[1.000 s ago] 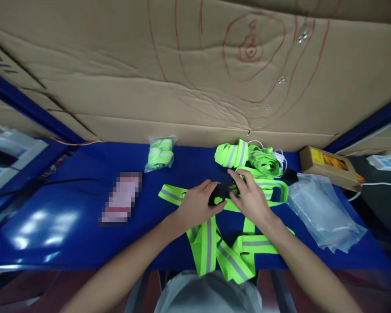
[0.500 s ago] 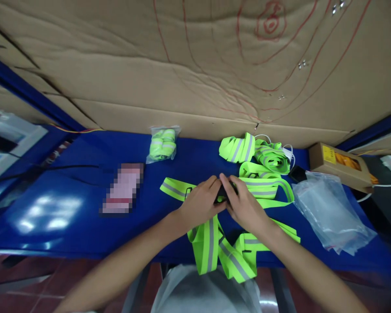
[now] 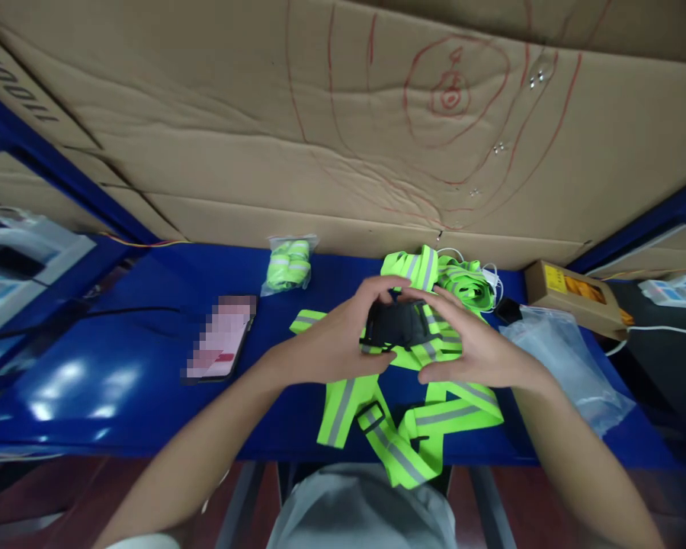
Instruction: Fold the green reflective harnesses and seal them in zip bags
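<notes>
A black plastic buckle (image 3: 399,325) is held up over the table, joined to neon yellow-green reflective strap (image 3: 343,408) with a grey stripe. My left hand (image 3: 343,335) grips its left end, fingers over the top and thumb below. Around the right end curves my right hand (image 3: 474,343), fingers and thumb wide apart; its fingertips come close to the buckle's top edge, and whether they touch is unclear. Loose strap hangs below the hands over the table's front edge, with a black slider (image 3: 371,417) on it. More strap lies behind the hands, partly hidden.
On the blue table (image 3: 149,335) lie a phone (image 3: 222,335) and a bagged set of rolled straps (image 3: 289,264). Rolled straps (image 3: 466,284) sit at the back, near clear plastic bags (image 3: 565,358) and a cardboard box (image 3: 572,297). A cardboard wall (image 3: 234,152) closes the back.
My hands have spread from close together around the black buckle, and it now shows between them. My right hand has opened. The hanging strap has shifted, and the view has tilted slightly.
</notes>
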Motion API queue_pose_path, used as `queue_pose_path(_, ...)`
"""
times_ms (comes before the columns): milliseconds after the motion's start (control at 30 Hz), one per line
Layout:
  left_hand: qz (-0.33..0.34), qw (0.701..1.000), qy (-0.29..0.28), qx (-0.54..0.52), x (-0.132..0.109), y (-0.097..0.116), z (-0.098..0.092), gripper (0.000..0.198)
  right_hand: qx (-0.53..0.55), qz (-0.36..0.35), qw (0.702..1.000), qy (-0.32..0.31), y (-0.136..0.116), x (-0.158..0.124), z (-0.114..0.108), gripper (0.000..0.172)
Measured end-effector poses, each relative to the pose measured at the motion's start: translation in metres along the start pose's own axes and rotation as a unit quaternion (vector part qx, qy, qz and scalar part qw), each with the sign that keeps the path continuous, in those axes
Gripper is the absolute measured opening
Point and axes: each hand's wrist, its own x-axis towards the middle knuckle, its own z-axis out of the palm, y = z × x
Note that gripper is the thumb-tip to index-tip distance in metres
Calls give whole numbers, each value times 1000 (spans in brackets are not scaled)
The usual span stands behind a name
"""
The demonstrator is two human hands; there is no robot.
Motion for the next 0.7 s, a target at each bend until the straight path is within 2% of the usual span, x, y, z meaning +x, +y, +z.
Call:
queue_pose_path(67, 26, 999, 14, -23, 11, 13, -14, 88, 89, 8, 996, -16, -10, 8, -15, 87)
queue_pose_path(133, 26, 997, 33, -59, 18, 17, -21, 89, 172, 22, 985, -26, -17, 15, -19, 75)
queue_pose_path(233, -15, 987, 67, -147, 18, 5, -15, 95, 281, 69, 957, 0, -14, 23, -3, 58)
queue_pose_path(300, -46, 970, 98, -217, 12, -11, -1, 103, 378, 126, 915, 57, -6, 26, 18, 54)
queue_pose_path(333, -66, 959, 123, -248, 9, -19, 7, 105, 433, 161, 883, 86, 0, 27, 29, 53)
queue_pose_path(367, -98, 948, 123, -276, 5, -28, 17, 105, 483, 194, 847, 108, 6, 27, 39, 51)
queue_pose_path(433, -158, 924, 98, -334, -3, -41, 35, 94, 567, 239, 779, 121, 20, 26, 55, 42)
queue_pose_path(467, -184, 913, 83, -354, -6, -46, 43, 82, 601, 252, 750, 116, 26, 25, 61, 38)
queue_pose_path(533, -224, 898, 60, -374, -10, -52, 56, 60, 652, 257, 708, 89, 36, 23, 69, 31)
queue_pose_path(600, -240, 888, 38, -390, -11, -53, 62, 50, 676, 250, 691, 56, 41, 19, 74, 26)
queue_pose_path(700, -229, 881, 33, -413, -11, -51, 62, 41, 680, 234, 693, 37, 40, 15, 77, 24)
